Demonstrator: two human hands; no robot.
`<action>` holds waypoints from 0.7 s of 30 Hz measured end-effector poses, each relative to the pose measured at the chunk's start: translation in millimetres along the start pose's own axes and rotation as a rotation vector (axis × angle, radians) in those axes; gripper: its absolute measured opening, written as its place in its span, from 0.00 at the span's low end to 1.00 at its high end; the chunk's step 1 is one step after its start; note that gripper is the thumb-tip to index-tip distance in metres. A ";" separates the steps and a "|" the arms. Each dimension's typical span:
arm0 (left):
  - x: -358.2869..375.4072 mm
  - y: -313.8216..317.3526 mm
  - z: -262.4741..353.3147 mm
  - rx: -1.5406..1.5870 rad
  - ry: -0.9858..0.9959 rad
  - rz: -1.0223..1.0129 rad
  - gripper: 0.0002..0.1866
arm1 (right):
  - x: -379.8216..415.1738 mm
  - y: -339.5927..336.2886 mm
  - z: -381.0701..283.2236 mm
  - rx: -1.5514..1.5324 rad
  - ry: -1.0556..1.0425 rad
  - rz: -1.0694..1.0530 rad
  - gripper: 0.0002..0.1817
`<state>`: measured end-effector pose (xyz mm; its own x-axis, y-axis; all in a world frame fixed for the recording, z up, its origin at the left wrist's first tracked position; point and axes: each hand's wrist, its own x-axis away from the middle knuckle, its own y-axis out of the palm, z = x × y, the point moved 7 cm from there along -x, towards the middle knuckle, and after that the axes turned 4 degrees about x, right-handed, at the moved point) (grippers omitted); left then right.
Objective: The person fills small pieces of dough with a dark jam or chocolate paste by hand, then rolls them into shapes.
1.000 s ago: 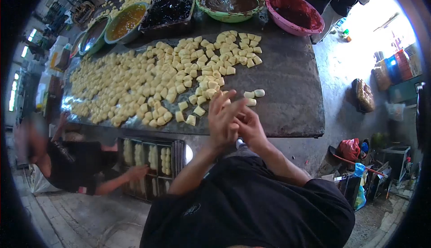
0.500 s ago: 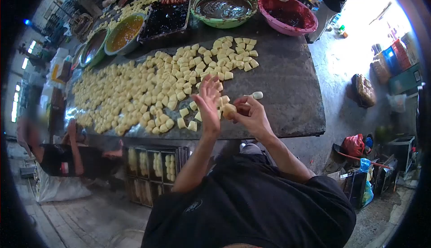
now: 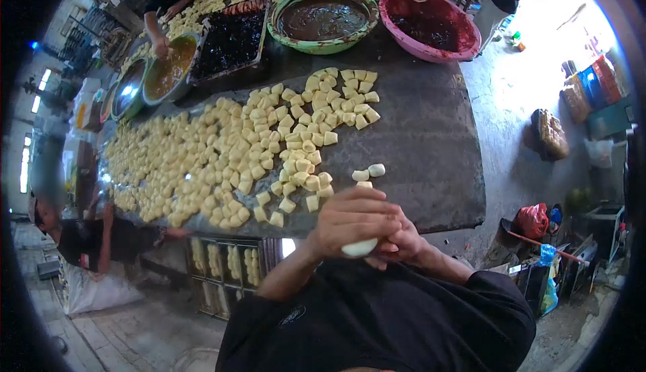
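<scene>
In front of my chest, both hands are cupped together around a pale dough piece (image 3: 360, 247). My left hand (image 3: 350, 220) lies over the top, its fingers closed across it. From the right, my right hand (image 3: 406, 239) wraps the other side, with its fingers partly hidden. The lower part of the dough shows between the palms. Just beyond my knuckles, a few dough pieces (image 3: 377, 169) sit apart on the dark table (image 3: 424, 143). Many cut dough pieces (image 3: 296, 163) cover the table's middle and left.
Along the far side stand a pink basin (image 3: 471, 52) of dark red filling, a green basin (image 3: 323, 47) of brown filling, a tray (image 3: 229, 69) of dark filling and a bowl (image 3: 155, 96) of orange filling. Co-workers' hands reach into the pink basin and orange bowl. A rack (image 3: 222, 271) stands below left.
My hands have come together and drawn closer to my body, closing around the dough piece. My left hand was raised open before. A co-worker's hand now reaches into the orange bowl.
</scene>
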<state>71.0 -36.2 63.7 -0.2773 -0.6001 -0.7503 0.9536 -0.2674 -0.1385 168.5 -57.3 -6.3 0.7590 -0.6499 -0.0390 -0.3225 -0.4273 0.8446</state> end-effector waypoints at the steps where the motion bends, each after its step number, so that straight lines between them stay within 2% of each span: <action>1: -3.4 2.7 -3.4 0.062 0.011 -0.006 0.18 | -6.2 9.2 -8.3 -0.056 -0.070 -0.007 0.22; 4: -16.7 -2.4 -31.8 0.038 0.032 -0.041 0.22 | -20.2 -5.8 -27.9 0.028 -0.148 -0.139 0.29; 5: -6.2 -5.8 -60.8 0.192 -0.269 0.056 0.27 | -33.9 -15.3 -42.2 0.151 -0.164 -0.165 0.29; 6: 10.8 -8.9 -88.0 0.370 -0.551 0.210 0.32 | -52.8 -30.5 -59.0 0.333 -0.092 -0.132 0.28; 7: 6.3 -20.3 -108.0 0.322 -0.516 0.326 0.34 | -71.0 -45.8 -75.7 0.514 -0.016 -0.113 0.26; 8: 11.0 -31.3 -130.6 0.098 -0.534 0.306 0.34 | -100.6 -58.8 -103.5 0.527 -0.065 -0.004 0.19; 9: 15.8 -42.2 -153.2 -0.127 -0.557 0.287 0.34 | -136.4 -77.7 -134.7 0.709 -0.173 0.146 0.16; 10: 32.0 -49.6 -177.6 -0.524 -0.623 0.119 0.33 | -175.8 -101.6 -166.2 0.905 -0.193 0.308 0.15; 11: 46.1 -50.3 -192.6 -0.923 -0.677 0.021 0.24 | -217.3 -119.4 -195.7 1.180 -0.255 0.342 0.13; 12: 63.3 -51.3 -208.3 -0.962 -0.698 -0.032 0.20 | -261.1 -141.4 -218.4 1.505 -0.339 0.312 0.13; 13: 81.2 -54.5 -222.3 -1.000 -0.719 -0.088 0.16 | -305.6 -172.7 -229.7 1.604 -0.325 0.221 0.14; 14: 91.4 -56.3 -231.1 -1.037 -0.738 -0.144 0.13 | -343.5 -193.5 -238.2 1.864 -0.275 0.212 0.17; 15: 86.5 -58.0 -224.4 -1.095 -0.604 -0.050 0.06 | -370.3 -204.5 -236.3 1.956 -0.164 0.210 0.16; 18: 71.3 -68.4 -200.9 -0.882 -0.570 0.171 0.06 | -434.4 -242.9 -215.4 2.354 0.040 0.049 0.15; 21: 87.1 -87.6 -178.5 -0.370 -0.817 0.695 0.10 | -449.1 -245.2 -191.1 2.469 0.256 -0.124 0.16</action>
<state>-15.7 69.5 -104.9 0.4610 -0.8803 -0.1119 0.8695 0.4733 -0.1409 14.8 459.5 -93.8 0.7779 -0.6044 0.1719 0.0736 -0.1840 -0.9802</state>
